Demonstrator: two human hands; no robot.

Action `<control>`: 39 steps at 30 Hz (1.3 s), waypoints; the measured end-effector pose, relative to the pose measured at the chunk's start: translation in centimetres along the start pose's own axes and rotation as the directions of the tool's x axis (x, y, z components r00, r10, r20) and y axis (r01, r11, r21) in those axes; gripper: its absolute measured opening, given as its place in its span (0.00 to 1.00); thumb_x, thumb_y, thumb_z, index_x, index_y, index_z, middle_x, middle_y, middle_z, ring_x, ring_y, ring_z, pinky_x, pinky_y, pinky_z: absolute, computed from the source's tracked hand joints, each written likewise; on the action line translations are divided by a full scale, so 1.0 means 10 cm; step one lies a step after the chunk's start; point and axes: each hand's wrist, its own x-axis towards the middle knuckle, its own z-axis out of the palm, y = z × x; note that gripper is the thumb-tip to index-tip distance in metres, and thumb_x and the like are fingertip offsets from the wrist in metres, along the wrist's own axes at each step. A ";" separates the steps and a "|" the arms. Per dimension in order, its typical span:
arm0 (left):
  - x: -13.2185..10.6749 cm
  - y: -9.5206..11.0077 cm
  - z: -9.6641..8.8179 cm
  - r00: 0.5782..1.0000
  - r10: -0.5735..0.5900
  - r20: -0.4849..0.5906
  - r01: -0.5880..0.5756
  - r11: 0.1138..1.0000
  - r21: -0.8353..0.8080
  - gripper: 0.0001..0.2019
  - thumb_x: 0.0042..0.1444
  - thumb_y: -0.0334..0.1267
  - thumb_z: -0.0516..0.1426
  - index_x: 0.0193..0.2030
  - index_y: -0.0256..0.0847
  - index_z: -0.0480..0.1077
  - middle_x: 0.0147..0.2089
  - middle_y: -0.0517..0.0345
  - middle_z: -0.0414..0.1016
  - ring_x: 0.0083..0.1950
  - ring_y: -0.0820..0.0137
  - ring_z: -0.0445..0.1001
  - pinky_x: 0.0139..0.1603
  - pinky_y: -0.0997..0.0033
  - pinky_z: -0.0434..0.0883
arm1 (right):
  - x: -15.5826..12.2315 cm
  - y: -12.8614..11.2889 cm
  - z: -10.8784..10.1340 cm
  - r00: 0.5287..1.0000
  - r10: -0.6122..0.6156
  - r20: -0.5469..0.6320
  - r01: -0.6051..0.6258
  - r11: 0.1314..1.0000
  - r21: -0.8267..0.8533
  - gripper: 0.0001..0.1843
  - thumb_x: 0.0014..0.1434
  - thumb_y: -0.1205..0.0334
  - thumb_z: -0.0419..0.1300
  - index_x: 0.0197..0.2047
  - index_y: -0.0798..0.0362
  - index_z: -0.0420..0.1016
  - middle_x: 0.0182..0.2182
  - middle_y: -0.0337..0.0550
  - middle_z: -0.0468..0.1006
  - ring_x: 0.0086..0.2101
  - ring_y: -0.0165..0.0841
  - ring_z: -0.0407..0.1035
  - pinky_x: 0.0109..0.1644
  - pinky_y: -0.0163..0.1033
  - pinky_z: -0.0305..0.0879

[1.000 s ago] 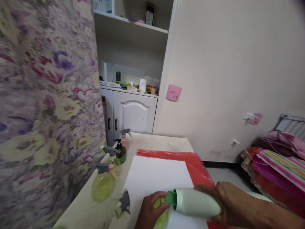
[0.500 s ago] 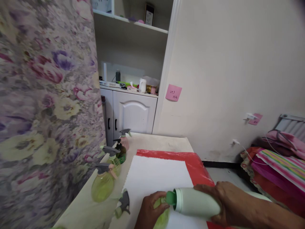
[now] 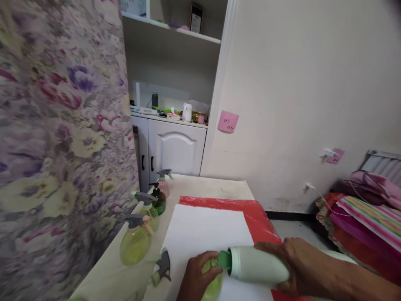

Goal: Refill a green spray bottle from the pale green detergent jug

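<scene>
My right hand (image 3: pixel 293 263) grips a pale green bottle (image 3: pixel 258 266) that looks like smooth, matt plastic; the yellow-green bottle (image 3: pixel 213 288) at my left hand (image 3: pixel 199 274) is glossy, see-through plastic. The grey spray head (image 3: pixel 163 262) near on the left looks like dull plastic. Beneath my hands, the white sheet (image 3: pixel 206 230) is matt, over a shiny, creased red sheet (image 3: pixel 266 223) resembling plastic film. Far left hangs printed cloth, a soft-sheened curtain (image 3: pixel 84 117).
</scene>
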 end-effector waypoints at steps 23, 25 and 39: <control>0.02 0.01 0.01 1.000 0.008 0.004 -0.008 1.000 0.001 0.11 0.46 0.33 0.62 0.38 0.43 0.80 0.39 0.57 0.85 0.44 0.59 0.79 0.49 0.67 0.71 | 0.01 0.05 0.04 1.000 -0.009 -0.002 0.009 1.000 0.004 0.24 0.45 0.60 0.62 0.48 0.40 0.70 0.31 0.37 0.82 0.30 0.35 0.76 0.30 0.34 0.61; 0.02 -0.01 0.01 1.000 -0.002 0.003 0.002 1.000 0.000 0.11 0.46 0.33 0.62 0.38 0.43 0.80 0.39 0.57 0.85 0.44 0.60 0.79 0.49 0.67 0.71 | 0.01 0.05 0.04 1.000 -0.007 -0.003 0.007 1.000 -0.001 0.25 0.44 0.60 0.62 0.48 0.40 0.70 0.31 0.37 0.82 0.30 0.36 0.76 0.30 0.34 0.61; 0.02 0.01 0.02 1.000 0.019 0.016 -0.019 0.999 -0.040 0.11 0.46 0.31 0.62 0.38 0.44 0.80 0.39 0.59 0.85 0.44 0.61 0.79 0.48 0.70 0.70 | 0.01 0.06 0.04 1.000 -0.016 -0.012 0.016 1.000 0.013 0.24 0.44 0.60 0.62 0.47 0.37 0.69 0.31 0.35 0.82 0.30 0.36 0.76 0.30 0.34 0.62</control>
